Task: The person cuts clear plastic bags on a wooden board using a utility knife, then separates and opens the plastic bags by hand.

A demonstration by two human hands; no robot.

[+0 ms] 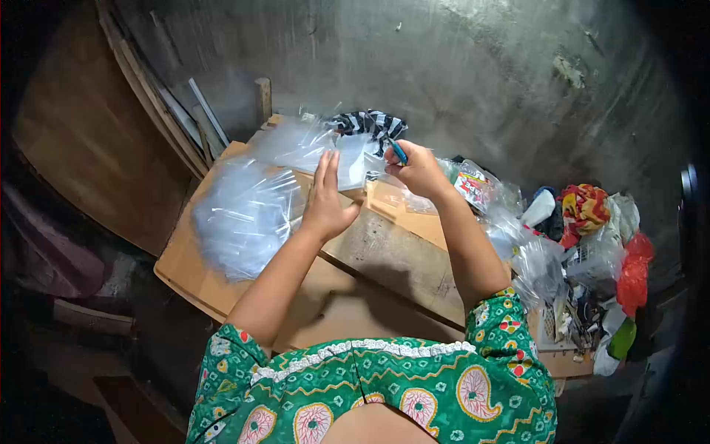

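Note:
My left hand [327, 200] lies at the near edge of a clear plastic sheet [350, 157], fingers stretched out and thumb spread. In my right hand [418, 172], the fingers are wrapped round a blue utility knife [399, 152], which points up and away at the sheet's right side. Left of my hands, a large heap of clear plastic bags [240, 214] spreads over the table. A black-and-white striped cloth [373, 123] lies beyond the sheet. Beneath my hands is a wooden board [392, 251] on the table.
Plastic packets [477, 186] and more clear bags [538, 268] crowd the table's right side. Beyond them are a red-and-yellow cloth [584, 211] and a red plastic bag [634, 272]. A grey wall [473, 81] rises behind. Wooden panels [96, 126] lean at the left.

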